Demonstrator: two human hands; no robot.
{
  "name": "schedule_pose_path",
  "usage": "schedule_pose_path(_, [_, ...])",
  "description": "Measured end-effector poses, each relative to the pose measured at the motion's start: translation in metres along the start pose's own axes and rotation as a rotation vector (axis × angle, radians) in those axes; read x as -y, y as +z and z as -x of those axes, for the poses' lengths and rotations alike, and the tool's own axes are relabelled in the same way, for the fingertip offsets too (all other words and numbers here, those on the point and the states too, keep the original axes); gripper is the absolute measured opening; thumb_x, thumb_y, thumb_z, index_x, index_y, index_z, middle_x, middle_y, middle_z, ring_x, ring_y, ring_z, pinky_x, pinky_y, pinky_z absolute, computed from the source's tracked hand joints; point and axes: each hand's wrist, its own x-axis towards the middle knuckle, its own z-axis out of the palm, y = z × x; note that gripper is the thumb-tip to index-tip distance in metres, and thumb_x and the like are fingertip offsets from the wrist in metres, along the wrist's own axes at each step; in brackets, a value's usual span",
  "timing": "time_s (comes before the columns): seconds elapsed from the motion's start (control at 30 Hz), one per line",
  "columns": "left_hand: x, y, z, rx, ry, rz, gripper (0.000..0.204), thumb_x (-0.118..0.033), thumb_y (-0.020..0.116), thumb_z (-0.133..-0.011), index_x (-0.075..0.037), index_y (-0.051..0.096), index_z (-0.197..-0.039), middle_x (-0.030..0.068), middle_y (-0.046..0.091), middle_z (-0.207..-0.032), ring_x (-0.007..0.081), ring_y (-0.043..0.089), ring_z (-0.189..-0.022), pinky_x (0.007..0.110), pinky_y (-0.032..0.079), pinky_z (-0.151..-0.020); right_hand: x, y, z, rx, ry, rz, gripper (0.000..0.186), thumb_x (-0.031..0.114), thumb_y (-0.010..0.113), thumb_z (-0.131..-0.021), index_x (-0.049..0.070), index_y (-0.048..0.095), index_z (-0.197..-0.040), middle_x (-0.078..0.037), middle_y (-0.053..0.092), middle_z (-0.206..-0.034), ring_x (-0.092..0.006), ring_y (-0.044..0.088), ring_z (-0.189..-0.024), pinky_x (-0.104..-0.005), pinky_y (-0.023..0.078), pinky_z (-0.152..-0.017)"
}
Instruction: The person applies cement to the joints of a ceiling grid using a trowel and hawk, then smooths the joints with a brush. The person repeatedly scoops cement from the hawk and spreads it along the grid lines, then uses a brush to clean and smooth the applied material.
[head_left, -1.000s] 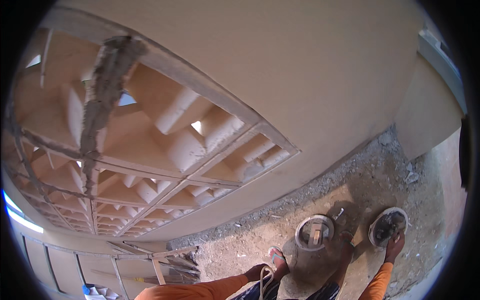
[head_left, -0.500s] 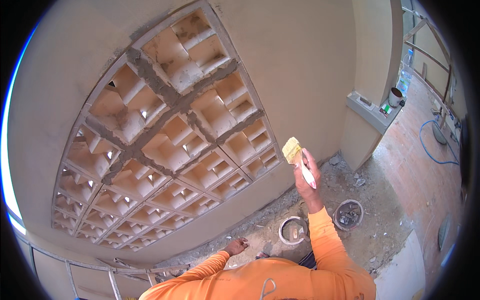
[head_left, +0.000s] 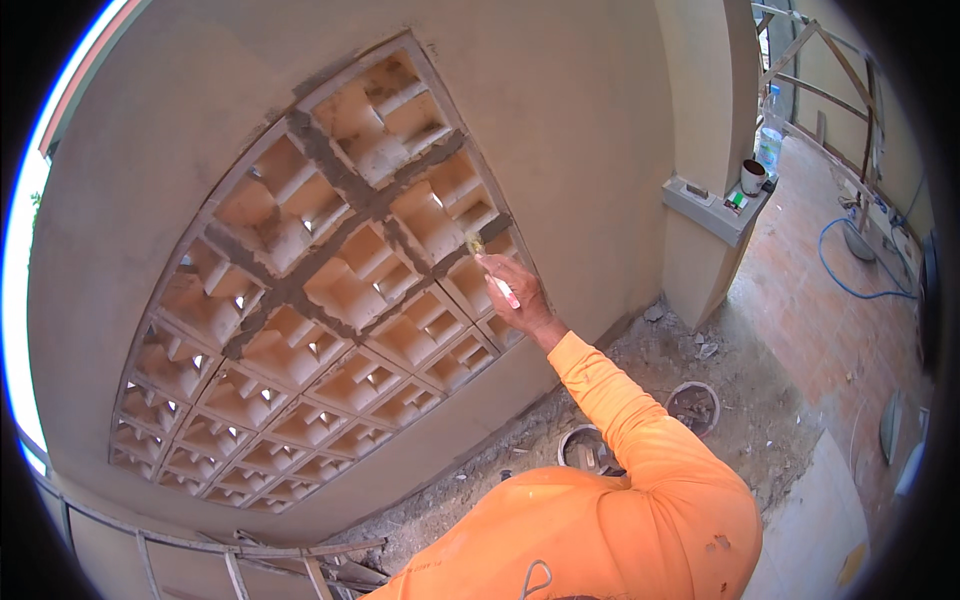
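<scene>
My right hand is raised at the end of an orange sleeve and grips a small paintbrush with a pale handle. The bristles press on a wet grey mortar joint of the cream ventilation-block grille set in the plastered wall. Dark damp joints run across the grille's upper blocks; the lower ones look dry and pale. My left hand is out of sight below my orange shirt.
Two round pans sit on the gravelly ground below my arm. A pillar ledge at the right carries a cup and a bottle. A blue hose lies on the paving. Metal framing leans at the lower left.
My view has swung up from the ground to the wall. My right hand has lifted the brush from the pans to the grille joint. My left hand has dropped out of view.
</scene>
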Motion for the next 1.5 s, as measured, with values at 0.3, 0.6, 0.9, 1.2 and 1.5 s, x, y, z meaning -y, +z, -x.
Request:
schedule_pose_path(0.3, [0.039, -0.169, 0.112, -0.882, 0.269, -0.090, 0.047, -0.039, 0.061, -0.101, 0.001, 0.065, -0.125, 0.0151, 0.074, -0.104, 0.0255, 0.074, -0.086, 0.040, 0.062, -0.077, 0.005, 0.003, -0.020, -0.139, 0.063, 0.048, 0.040, 0.002, 0.063, -0.093, 0.008, 0.069, -0.132, -0.019, 0.071, -0.121, -0.0370, 0.068, -0.114, -0.0438, 0.055, -0.099])
schedule_pose_path(0.6, [0.149, -0.401, 0.398, -1.543, 1.019, -1.125, 0.049, -0.040, 0.058, -0.102, 0.003, 0.065, -0.123, 0.0151, 0.074, -0.106, 0.0247, 0.074, -0.086, 0.038, 0.064, -0.075, -0.003, -0.004, -0.012, -0.412, 0.223, -0.122, 0.035, 0.001, 0.064, -0.094, 0.002, 0.070, -0.128, -0.017, 0.071, -0.112, -0.0270, 0.070, -0.101, -0.0373, 0.057, -0.087])
schedule_pose_path(0.9, [0.071, -0.432, 0.432, -1.569, 0.956, -1.201, 0.041, -0.035, 0.060, -0.102, 0.002, 0.065, -0.121, 0.0137, 0.075, -0.104, 0.0228, 0.074, -0.086, 0.036, 0.063, -0.075, 0.049, 0.029, 0.011, 0.195, 0.121, -0.498, 0.036, 0.003, 0.065, -0.090, 0.005, 0.071, -0.126, -0.019, 0.070, -0.113, -0.0336, 0.071, -0.101, -0.0420, 0.057, -0.086])
schedule_pose_path(1.2, [0.162, -0.403, 0.406, -1.616, 0.881, -1.275, 0.034, -0.029, 0.062, -0.101, 0.000, 0.065, -0.118, 0.0123, 0.075, -0.103, 0.0210, 0.073, -0.086, 0.035, 0.063, -0.075, -0.006, 0.015, -0.013, -0.294, 0.156, 0.004, 0.035, 0.002, 0.062, -0.092, 0.004, 0.070, -0.126, -0.021, 0.068, -0.113, -0.0370, 0.068, -0.101, -0.0425, 0.056, -0.089])
schedule_pose_path(1.5, [0.192, -0.052, 0.133, -1.033, -0.138, 0.324, 0.023, -0.018, 0.069, -0.100, -0.002, 0.067, -0.116, 0.0107, 0.077, -0.098, 0.0197, 0.072, -0.087, 0.036, 0.061, -0.080, 0.029, 0.045, 0.013, 0.111, 0.132, -0.417, 0.033, 0.003, 0.066, -0.089, 0.005, 0.074, -0.122, -0.016, 0.073, -0.109, -0.0331, 0.071, -0.101, -0.0383, 0.056, -0.092])
